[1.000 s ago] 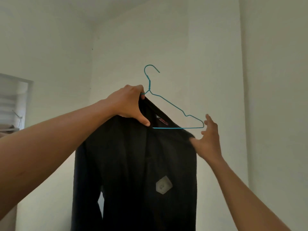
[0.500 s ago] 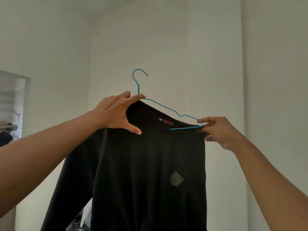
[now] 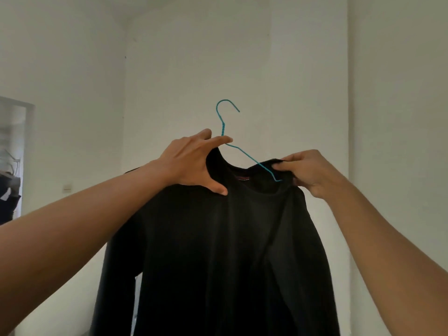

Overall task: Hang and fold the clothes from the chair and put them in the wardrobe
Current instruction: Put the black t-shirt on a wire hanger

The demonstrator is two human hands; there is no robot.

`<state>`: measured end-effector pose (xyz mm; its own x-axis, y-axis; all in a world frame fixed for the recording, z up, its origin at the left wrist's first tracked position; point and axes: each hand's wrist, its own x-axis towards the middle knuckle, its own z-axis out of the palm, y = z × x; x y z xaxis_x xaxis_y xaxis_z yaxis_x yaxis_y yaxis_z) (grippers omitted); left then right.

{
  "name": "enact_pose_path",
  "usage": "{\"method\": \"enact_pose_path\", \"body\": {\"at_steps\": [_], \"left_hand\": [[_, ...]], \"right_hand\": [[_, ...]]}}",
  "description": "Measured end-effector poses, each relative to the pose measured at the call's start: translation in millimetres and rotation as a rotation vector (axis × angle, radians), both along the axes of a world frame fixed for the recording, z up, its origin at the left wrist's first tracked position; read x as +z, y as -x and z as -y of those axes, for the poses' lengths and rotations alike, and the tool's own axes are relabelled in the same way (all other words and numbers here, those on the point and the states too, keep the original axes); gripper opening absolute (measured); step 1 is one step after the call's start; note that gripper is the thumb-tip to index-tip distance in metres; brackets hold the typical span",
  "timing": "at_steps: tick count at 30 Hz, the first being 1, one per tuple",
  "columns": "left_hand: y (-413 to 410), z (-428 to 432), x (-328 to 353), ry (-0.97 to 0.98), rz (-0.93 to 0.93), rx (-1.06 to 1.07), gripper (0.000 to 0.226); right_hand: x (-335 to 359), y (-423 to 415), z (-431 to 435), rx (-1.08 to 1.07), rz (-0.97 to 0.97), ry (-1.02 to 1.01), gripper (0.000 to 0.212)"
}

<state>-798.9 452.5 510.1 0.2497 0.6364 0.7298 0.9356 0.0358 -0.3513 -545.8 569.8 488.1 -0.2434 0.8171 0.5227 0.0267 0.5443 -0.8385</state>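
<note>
At the far left edge stood a pale frame [image 3: 28,141], and I could not tell whether it was a window or a mirror; something dark hung low beside it. A small switch plate [image 3: 67,188] sat on the white wall [image 3: 303,69] just past it.

The person's left hand [image 3: 194,163] was raised in front of them. Its fingers reached over the back of the collar by the twisted neck of a teal wire hanger [image 3: 222,128], and its thumb pressed on the front, so the cloth was pinched between them. The hook of the hanger stood free above that hand, open towards the right.

The black shirt [image 3: 218,251] hung in the air from the two hands, its long sleeves falling at either side. A red label [image 3: 243,177] showed inside the neckline. One bare arm of the hanger ran down to the right across the neck opening.

The right hand [image 3: 312,173] had its fingers curled and was gripping the right side of the collar, bunched where the end of the wire met the cloth.
</note>
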Motion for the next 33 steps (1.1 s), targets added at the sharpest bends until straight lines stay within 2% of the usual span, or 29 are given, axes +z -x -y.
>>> {"method": "enact_pose_path", "body": {"at_steps": [3, 7, 10, 13, 18, 21, 25, 29, 33], "left_hand": [[-17, -10, 0, 0.003, 0.057, -0.084, 0.119], [-16, -19, -7, -0.002, 0.169, -0.19, 0.103], [-15, -24, -16, -0.016, 0.156, -0.259, 0.092], [-9, -25, -24, -0.036, 0.106, -0.296, 0.08], [14, -29, -34, 0.044, 0.181, -0.154, 0.061], [16, -31, -41, 0.065, 0.128, -0.082, 0.061], [10, -32, -38, 0.026, 0.058, 0.101, 0.062], [-14, -34, -35, -0.011, 0.109, 0.026, 0.051], [-23, -32, -36, -0.039, 0.119, 0.008, 0.049]], "right_hand": [[0, 14, 9, -0.087, 0.064, -0.118, 0.014], [-12, 13, 11, -0.116, 0.151, -0.428, 0.017], [-21, 10, 6, -0.17, 0.254, -0.61, 0.015], [-20, 0, -1, -0.237, 0.252, -0.625, 0.017], [-12, -26, -12, -0.355, 0.391, -0.648, 0.006], [-9, -33, -12, -0.414, 0.489, -0.648, 0.005], [-15, -35, -10, -0.409, 0.42, -0.578, 0.009], [-18, -28, -7, -0.363, 0.373, -0.543, 0.011], [-19, -30, -7, -0.36, 0.357, -0.526, 0.012]]}}
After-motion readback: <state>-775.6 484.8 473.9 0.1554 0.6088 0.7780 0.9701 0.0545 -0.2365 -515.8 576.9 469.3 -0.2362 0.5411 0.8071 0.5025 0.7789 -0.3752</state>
